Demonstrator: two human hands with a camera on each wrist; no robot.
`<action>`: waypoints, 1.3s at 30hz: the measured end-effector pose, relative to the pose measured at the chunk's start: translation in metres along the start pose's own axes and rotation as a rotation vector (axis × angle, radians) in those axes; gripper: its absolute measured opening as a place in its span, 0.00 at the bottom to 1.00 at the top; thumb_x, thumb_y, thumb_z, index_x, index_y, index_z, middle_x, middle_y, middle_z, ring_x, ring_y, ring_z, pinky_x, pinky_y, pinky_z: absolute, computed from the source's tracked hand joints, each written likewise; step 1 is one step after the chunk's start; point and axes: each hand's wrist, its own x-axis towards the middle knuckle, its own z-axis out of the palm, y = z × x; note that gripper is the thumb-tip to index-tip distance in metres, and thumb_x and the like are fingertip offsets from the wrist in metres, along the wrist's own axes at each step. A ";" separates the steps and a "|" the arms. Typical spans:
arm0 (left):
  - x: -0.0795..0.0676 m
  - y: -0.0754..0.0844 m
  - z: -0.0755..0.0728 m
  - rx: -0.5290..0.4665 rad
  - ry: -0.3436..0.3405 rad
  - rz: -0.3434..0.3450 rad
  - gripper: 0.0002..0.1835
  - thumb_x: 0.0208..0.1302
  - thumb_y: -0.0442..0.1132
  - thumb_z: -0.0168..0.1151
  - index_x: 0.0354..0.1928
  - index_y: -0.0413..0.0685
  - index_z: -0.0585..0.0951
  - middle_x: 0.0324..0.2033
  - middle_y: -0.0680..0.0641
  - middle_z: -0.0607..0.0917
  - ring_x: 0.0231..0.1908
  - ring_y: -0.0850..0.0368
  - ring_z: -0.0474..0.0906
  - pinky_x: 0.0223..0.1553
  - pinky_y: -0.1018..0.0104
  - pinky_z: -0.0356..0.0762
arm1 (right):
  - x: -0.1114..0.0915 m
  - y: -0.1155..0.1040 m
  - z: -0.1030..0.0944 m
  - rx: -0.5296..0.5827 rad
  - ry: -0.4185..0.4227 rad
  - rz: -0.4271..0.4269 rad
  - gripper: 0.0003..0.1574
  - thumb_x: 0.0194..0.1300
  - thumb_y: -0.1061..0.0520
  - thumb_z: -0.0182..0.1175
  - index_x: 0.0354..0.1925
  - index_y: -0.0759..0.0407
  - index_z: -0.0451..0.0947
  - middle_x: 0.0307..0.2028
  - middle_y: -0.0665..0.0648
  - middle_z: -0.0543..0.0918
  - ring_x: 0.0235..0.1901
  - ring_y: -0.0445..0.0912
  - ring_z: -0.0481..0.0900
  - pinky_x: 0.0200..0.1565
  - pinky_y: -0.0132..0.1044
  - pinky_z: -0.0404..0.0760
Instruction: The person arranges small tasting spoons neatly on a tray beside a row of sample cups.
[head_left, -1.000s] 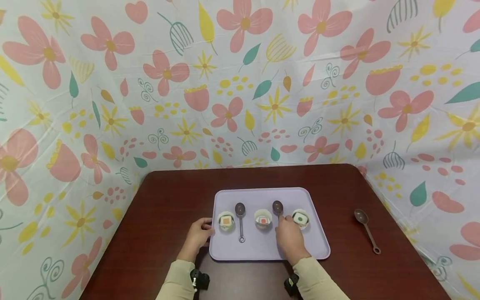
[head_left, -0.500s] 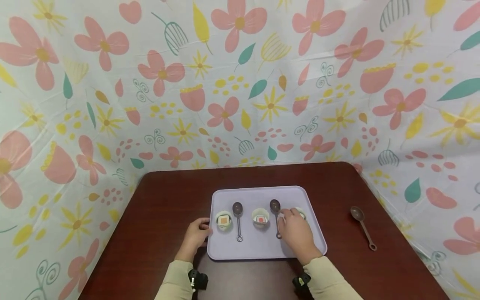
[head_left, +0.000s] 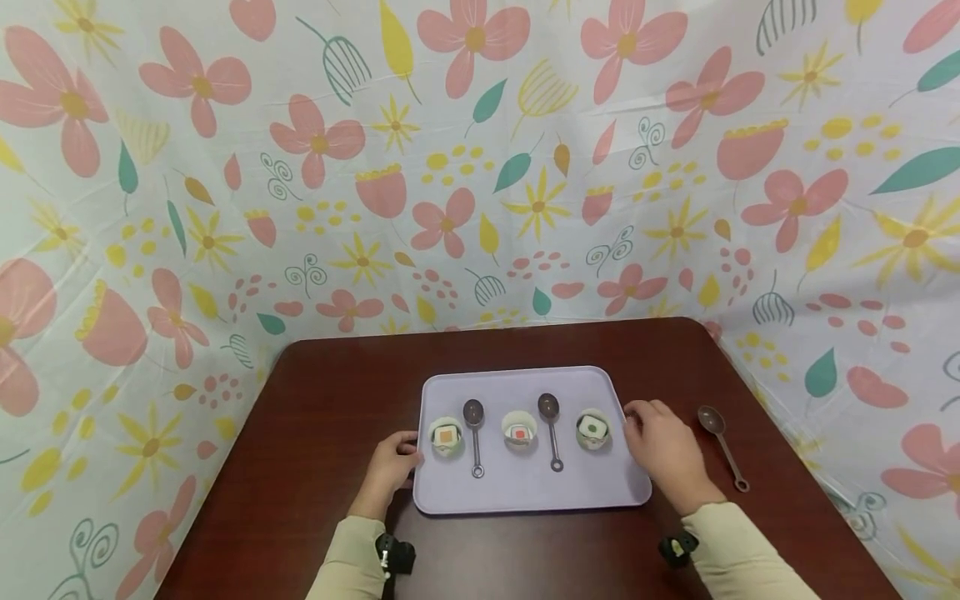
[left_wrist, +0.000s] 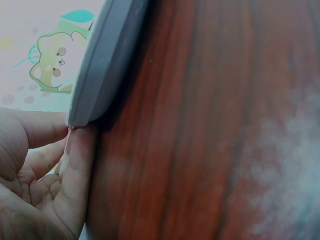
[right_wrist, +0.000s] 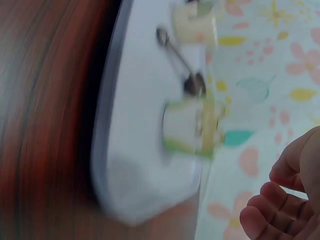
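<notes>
A pale lilac tray lies on the table. My left hand pinches its left rim, and in the left wrist view the thumb and fingers meet at that edge. Past the tray's right rim is my right hand, fingers loosely bent, holding nothing; the right wrist view shows it apart from the tray. On the tray stand a left cup, a middle cup and a right cup, each containing a white square with a coloured mark. Two brown spoons, one left and one right, lie between them.
Another brown spoon lies on the dark wooden table, to the right of my right hand. A flower-printed cloth hangs behind the table and along both sides.
My right hand has let go of the right spoon, leaving it on the tray, and moved right across the right cup to beyond the tray's right rim. The left hand stays at the left rim.
</notes>
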 end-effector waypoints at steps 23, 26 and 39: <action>-0.002 0.001 -0.001 0.015 0.004 0.009 0.22 0.64 0.27 0.64 0.61 0.36 0.77 0.42 0.39 0.81 0.37 0.48 0.81 0.29 0.52 0.86 | -0.021 0.132 -0.032 -0.003 -0.249 0.182 0.31 0.65 0.59 0.63 0.60 0.77 0.68 0.50 0.79 0.71 0.45 0.69 0.75 0.41 0.65 0.76; -0.001 0.001 -0.002 0.018 0.006 0.000 0.22 0.65 0.28 0.64 0.62 0.37 0.77 0.42 0.39 0.81 0.37 0.48 0.82 0.30 0.52 0.86 | -0.022 0.142 -0.031 0.003 -0.280 0.211 0.35 0.64 0.59 0.64 0.61 0.79 0.65 0.50 0.81 0.69 0.46 0.71 0.74 0.42 0.65 0.76; 0.001 -0.001 -0.001 0.028 0.003 -0.007 0.21 0.65 0.28 0.64 0.61 0.38 0.78 0.41 0.40 0.80 0.39 0.48 0.81 0.30 0.53 0.86 | -0.023 0.159 -0.030 -0.013 -0.340 0.260 0.38 0.61 0.62 0.66 0.60 0.83 0.62 0.46 0.80 0.72 0.45 0.71 0.72 0.43 0.65 0.75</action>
